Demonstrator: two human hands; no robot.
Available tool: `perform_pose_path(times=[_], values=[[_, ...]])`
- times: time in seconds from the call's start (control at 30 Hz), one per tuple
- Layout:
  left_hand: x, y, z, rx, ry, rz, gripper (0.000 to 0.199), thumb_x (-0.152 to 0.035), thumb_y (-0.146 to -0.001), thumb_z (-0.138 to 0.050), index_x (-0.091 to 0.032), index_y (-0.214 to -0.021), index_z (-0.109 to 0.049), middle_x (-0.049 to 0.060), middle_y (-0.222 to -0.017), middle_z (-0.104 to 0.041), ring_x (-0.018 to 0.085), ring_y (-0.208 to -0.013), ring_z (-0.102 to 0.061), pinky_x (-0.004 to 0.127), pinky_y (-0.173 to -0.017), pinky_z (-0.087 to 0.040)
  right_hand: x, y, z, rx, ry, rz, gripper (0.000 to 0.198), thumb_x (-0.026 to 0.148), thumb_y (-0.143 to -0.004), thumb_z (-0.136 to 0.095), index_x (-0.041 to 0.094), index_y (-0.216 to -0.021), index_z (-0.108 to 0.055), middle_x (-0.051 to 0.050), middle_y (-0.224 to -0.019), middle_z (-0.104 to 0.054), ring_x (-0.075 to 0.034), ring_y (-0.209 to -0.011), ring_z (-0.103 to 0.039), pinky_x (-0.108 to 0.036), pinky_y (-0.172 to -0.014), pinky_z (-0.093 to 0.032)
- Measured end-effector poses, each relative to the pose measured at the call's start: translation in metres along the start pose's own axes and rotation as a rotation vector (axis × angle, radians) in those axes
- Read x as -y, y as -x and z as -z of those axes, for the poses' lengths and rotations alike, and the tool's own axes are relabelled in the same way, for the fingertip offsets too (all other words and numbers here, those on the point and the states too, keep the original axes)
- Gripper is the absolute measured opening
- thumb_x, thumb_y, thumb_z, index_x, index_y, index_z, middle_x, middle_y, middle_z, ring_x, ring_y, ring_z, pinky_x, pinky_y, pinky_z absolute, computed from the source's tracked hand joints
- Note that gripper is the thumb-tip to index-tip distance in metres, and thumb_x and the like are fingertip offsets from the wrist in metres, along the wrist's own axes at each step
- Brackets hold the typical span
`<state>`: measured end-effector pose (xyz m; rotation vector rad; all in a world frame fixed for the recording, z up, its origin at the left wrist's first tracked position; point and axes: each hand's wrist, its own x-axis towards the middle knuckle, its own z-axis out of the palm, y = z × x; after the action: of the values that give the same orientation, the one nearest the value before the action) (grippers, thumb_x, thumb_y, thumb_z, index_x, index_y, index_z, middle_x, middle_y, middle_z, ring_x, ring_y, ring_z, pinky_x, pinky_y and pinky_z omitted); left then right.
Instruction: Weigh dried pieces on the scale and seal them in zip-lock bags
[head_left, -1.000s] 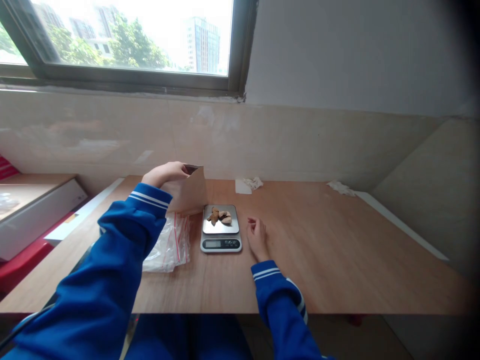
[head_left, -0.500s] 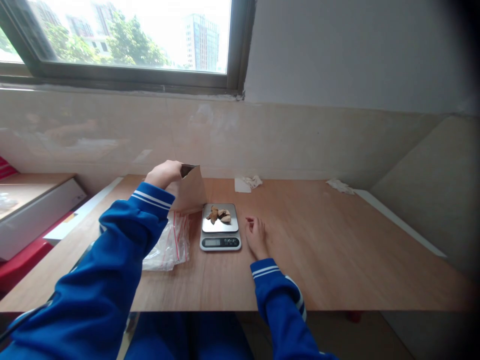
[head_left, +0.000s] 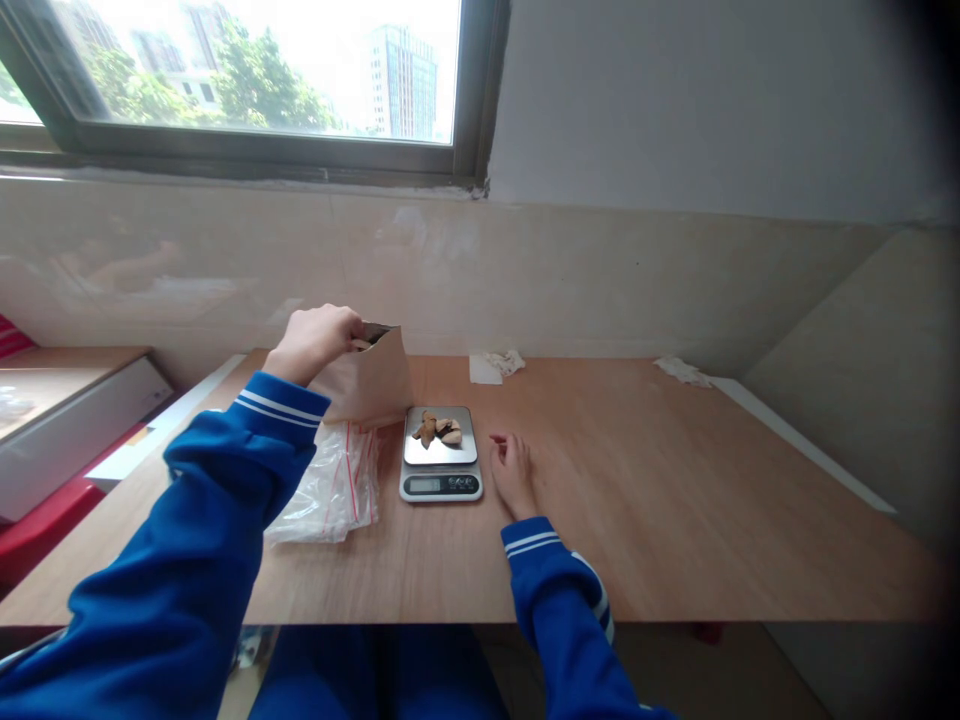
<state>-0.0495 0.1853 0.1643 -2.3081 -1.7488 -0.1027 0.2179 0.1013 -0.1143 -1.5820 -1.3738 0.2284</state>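
Note:
My left hand (head_left: 319, 338) is at the mouth of an upright brown paper bag (head_left: 367, 382), its fingers pinched together on a pale dried piece (head_left: 362, 344) that shows only in part. Right of the bag stands a kitchen scale (head_left: 441, 484) with a steel plate. Several brown and cream dried pieces (head_left: 438, 430) lie on that plate; their exact kind I cannot make out. Beside the scale, my right hand (head_left: 513, 472) rests on the table with its fingers curled in and nothing visible in them.
Clear zip bags with red seams (head_left: 334, 490) lie in front of the paper bag, partly behind my left sleeve. Crumpled white tissue (head_left: 504, 364) sits at the back edge of the wooden table (head_left: 675, 500), with another tissue (head_left: 681, 373) farther right. A tiled wall and window rise behind.
My left hand has risen and drawn back left from inside the paper bag, bringing a pale piece to its opening. My right hand and the pieces on the scale have stayed put.

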Motion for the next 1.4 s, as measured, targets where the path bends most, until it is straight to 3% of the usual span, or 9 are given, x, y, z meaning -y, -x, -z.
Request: perform_pose_path(times=[0.17,0.3,0.4,0.53,0.6,0.73,0.97,1.13,1.4], values=[[-0.003,0.017,0.014,-0.27,-0.011,-0.016,0.022,-0.027,-0.085,-0.052,-0.023,-0.099,-0.068,0.006,-0.097,-0.068,0.022,-0.086,-0.056,0.029,-0.065,-0.038,0.001,0.001,0.0,-0.007,-0.006,-0.003,0.021,0.02,-0.084,-0.039,0.018,-0.095,-0.056,-0.011,-0.098,-0.058,-0.025,-0.097,-0.05,-0.04,-0.087,-0.041],[-0.02,0.038,0.013,-0.545,0.076,-0.056,0.026,-0.032,-0.089,-0.048,-0.022,-0.107,-0.064,0.006,-0.096,-0.068,0.023,-0.092,-0.052,0.031,-0.073,-0.038,0.0,0.002,-0.001,-0.012,-0.006,-0.005,0.02,0.02,-0.084,-0.039,0.019,-0.094,-0.056,-0.01,-0.097,-0.058,-0.025,-0.097,-0.05,-0.04,-0.086,-0.042],[-0.04,0.057,-0.013,-0.49,0.239,-0.184,0.021,-0.03,-0.087,-0.052,-0.022,-0.101,-0.065,0.004,-0.09,-0.069,0.021,-0.087,-0.052,0.033,-0.08,-0.039,-0.001,0.001,-0.002,-0.011,-0.01,-0.002,0.02,0.02,-0.084,-0.039,0.019,-0.094,-0.057,-0.01,-0.097,-0.058,-0.024,-0.096,-0.05,-0.039,-0.085,-0.042],[-0.068,0.082,-0.078,-0.217,0.401,-0.286,0.018,-0.032,-0.086,-0.054,-0.022,-0.092,-0.067,0.005,-0.088,-0.069,0.02,-0.081,-0.054,0.031,-0.073,-0.041,-0.001,0.001,-0.002,-0.012,-0.006,0.0,0.02,0.019,-0.084,-0.039,0.019,-0.093,-0.057,-0.01,-0.097,-0.059,-0.024,-0.095,-0.05,-0.04,-0.085,-0.043],[-0.08,0.093,-0.11,-0.121,0.444,-0.297,0.018,-0.028,-0.087,-0.052,-0.023,-0.096,-0.067,0.006,-0.088,-0.068,0.02,-0.079,-0.055,0.031,-0.072,-0.041,-0.001,0.001,-0.001,-0.013,0.001,0.005,0.02,0.019,-0.084,-0.039,0.019,-0.093,-0.058,-0.01,-0.096,-0.059,-0.024,-0.095,-0.05,-0.04,-0.086,-0.043],[-0.098,0.103,-0.146,-0.122,0.459,-0.308,0.02,-0.022,-0.088,-0.048,-0.022,-0.099,-0.066,0.008,-0.09,-0.065,0.021,-0.083,-0.056,0.033,-0.075,-0.043,-0.001,0.001,0.0,-0.013,0.017,0.011,0.021,0.018,-0.085,-0.039,0.019,-0.093,-0.058,-0.009,-0.096,-0.058,-0.024,-0.096,-0.051,-0.039,-0.087,-0.042],[-0.107,0.098,-0.15,-0.158,0.438,-0.334,0.02,-0.017,-0.087,-0.046,-0.021,-0.096,-0.063,0.008,-0.091,-0.058,0.021,-0.085,-0.053,0.034,-0.076,-0.045,0.0,0.0,-0.001,-0.013,0.025,0.007,0.021,0.018,-0.085,-0.039,0.019,-0.092,-0.059,-0.009,-0.095,-0.058,-0.023,-0.095,-0.051,-0.038,-0.086,-0.042],[-0.109,0.101,-0.153,-0.138,0.529,-0.299,0.027,-0.013,-0.087,-0.042,-0.022,-0.108,-0.055,0.008,-0.106,-0.055,0.02,-0.098,-0.054,0.032,-0.08,-0.048,0.002,0.001,0.0,-0.013,0.023,0.006,0.022,0.018,-0.085,-0.038,0.019,-0.092,-0.059,-0.009,-0.094,-0.058,-0.023,-0.093,-0.051,-0.038,-0.085,-0.043],[-0.095,0.109,-0.148,-0.237,0.55,-0.234,0.026,-0.014,-0.085,-0.047,-0.022,-0.109,-0.052,0.009,-0.111,-0.053,0.022,-0.102,-0.055,0.037,-0.085,-0.048,0.004,0.002,0.002,-0.01,0.03,0.009,0.021,0.018,-0.085,-0.039,0.019,-0.092,-0.059,-0.009,-0.095,-0.057,-0.024,-0.094,-0.051,-0.039,-0.085,-0.042]])
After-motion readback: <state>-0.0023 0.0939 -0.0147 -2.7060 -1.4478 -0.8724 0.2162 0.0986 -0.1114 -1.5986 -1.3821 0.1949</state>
